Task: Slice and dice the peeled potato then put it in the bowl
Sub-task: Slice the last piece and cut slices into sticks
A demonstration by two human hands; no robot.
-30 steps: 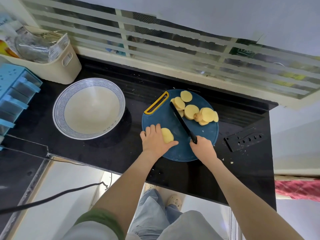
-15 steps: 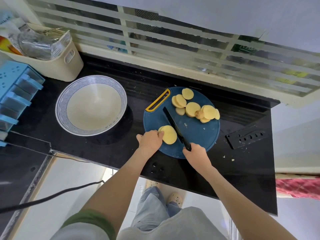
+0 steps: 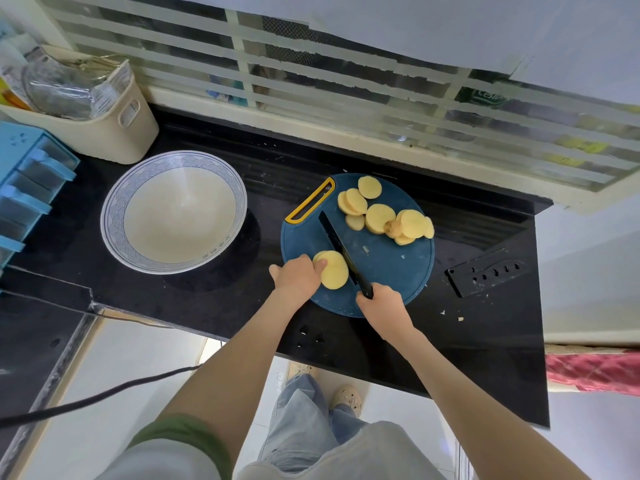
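So the round blue cutting board (image 3: 391, 268) is basically the centre of everything here. On its near-left part the person's left hand (image 3: 298, 277) has its fingers curled down over a little stack of potato rounds (image 3: 335, 274) and pins it flat to the board, thumb side tucked against the stack's edge. The right hand (image 3: 381, 306) sits at the board's near edge, wrapped tight around the handle of a black knife (image 3: 341, 249). The blade runs diagonally up across the board, pointing toward the yellow handle slot (image 3: 311, 202) on the board's far-left rim, and lies right along the right side of the held stack. Whether the edge is actually in the potato yet, can't tell from where I'm standing.

The rest of the potato is already in rounds: a loose pile of slices (image 3: 379, 216) spread over the far side of the board, some overlapping, with one small brownish end bit in among them. A few tiny scraps lie on the bare middle of the board.

Left of the board, a bit apart, is the big patterned bowl (image 3: 111, 216), nothing in it. Right of the board, the black knife sheath (image 3: 488, 275) lies on the dark counter (image 3: 207, 299). Farther left past the bowl there's a beige basket (image 3: 114, 140) stuffed with packets.
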